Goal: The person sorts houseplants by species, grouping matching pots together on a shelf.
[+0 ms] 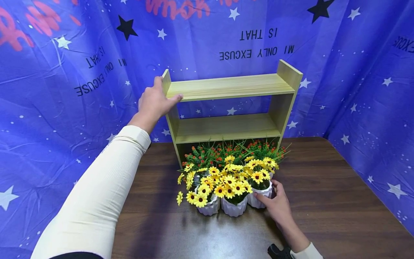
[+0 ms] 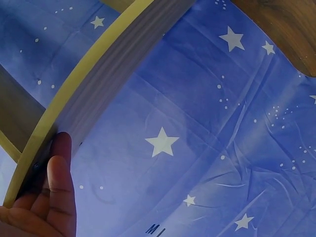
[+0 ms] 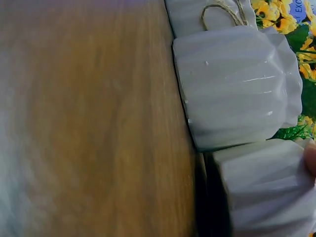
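Observation:
My left hand (image 1: 156, 99) grips the upper left corner of a light wooden two-tier shelf (image 1: 229, 87). Its fingers lie along the outer face of the side panel (image 2: 94, 84) in the left wrist view, while the thumb reaches over the top board. Low on the right, my right hand (image 1: 278, 205) holds the white fluted flowerpot (image 1: 257, 201) of yellow daisy-like flowers (image 1: 257, 176) between thumb and fingers. A dark strip shows under that pot's base in the right wrist view. Beside it stands a similar middle pot (image 3: 232, 89), and a left pot (image 1: 209, 207) follows.
Red-flowered green plants (image 1: 202, 156) stand behind the yellow ones, in front of the shelf's lower part. A dark wooden table (image 1: 330, 201) carries everything. Blue star-printed cloth (image 1: 207, 43) hangs behind and at both sides.

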{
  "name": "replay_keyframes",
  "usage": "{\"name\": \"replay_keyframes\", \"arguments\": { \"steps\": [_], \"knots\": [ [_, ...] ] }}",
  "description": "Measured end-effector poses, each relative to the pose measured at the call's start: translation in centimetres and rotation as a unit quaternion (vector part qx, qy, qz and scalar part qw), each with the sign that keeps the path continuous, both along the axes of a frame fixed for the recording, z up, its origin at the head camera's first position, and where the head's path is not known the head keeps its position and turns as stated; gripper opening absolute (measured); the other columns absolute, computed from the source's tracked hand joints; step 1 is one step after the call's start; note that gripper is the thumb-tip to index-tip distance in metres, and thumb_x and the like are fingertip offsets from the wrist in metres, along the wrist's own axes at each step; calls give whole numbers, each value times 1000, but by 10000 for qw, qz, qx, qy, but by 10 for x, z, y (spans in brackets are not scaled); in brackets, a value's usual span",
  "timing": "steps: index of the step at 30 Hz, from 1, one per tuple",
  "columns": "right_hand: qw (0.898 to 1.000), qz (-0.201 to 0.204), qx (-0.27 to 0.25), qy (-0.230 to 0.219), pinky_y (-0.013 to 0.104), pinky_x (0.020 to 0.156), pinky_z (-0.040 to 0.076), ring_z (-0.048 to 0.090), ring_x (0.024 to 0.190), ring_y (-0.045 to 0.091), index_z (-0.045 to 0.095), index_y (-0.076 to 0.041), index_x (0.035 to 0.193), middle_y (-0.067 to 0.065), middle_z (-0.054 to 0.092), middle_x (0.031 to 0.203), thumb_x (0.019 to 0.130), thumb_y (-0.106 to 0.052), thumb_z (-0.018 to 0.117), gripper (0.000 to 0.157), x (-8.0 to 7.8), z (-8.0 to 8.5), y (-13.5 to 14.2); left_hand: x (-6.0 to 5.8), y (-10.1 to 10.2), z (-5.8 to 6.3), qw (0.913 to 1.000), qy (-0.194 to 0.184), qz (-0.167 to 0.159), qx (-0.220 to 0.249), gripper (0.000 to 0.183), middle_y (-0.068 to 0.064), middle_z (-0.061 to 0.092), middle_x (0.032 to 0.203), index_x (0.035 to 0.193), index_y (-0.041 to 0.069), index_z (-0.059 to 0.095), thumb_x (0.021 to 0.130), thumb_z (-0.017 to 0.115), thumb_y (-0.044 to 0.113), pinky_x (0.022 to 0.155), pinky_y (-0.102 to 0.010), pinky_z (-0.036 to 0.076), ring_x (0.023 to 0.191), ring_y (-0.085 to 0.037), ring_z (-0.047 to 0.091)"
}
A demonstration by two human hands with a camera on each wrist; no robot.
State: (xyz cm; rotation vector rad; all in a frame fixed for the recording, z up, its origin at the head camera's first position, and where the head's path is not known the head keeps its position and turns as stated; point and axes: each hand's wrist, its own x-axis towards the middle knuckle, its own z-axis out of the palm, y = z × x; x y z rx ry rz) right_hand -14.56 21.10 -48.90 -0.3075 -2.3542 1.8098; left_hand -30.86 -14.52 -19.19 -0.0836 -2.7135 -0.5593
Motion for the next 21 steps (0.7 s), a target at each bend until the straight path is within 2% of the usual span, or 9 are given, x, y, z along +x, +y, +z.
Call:
{"name": "replay_keyframes", "arguments": {
  "steps": [6, 13, 17, 21],
  "knots": [
    [10000, -12, 64, 16, 15, 88, 38, 49, 122, 32, 32, 4, 144, 26, 49, 139, 82, -14, 82, 81, 0, 1, 0, 0, 0, 0, 10000, 3, -38, 4, 94, -26, 61, 109, 153, 11, 25, 85, 61, 66, 79, -56, 47, 98, -42, 61],
    [9993, -218, 9, 298, 13, 85, 38, 51, 117, 27, 36, 4, 141, 23, 53, 134, 81, -12, 82, 77, -1, 2, -1, 1, -1, 0, 10000, 31, -44, 22, 93, -25, 61, 108, 152, 11, 26, 85, 61, 66, 79, -56, 47, 97, -41, 61],
    [9976, -414, -21, 551, 11, 86, 39, 51, 113, 20, 40, 3, 138, 21, 56, 130, 80, -10, 82, 73, 1, 10, -3, 1, -1, 0, 10000, 48, -42, 20, 93, -26, 61, 109, 152, 11, 26, 85, 61, 66, 78, -56, 47, 97, -42, 61],
    [9968, -517, -11, 618, 8, 84, 40, 51, 109, 11, 40, 2, 139, 20, 56, 130, 81, -11, 82, 73, 3, 22, -2, 1, -1, -1, 10000, 43, -54, 18, 93, -27, 61, 112, 153, 11, 26, 86, 61, 65, 79, -57, 47, 100, -43, 61]
  ]
}}
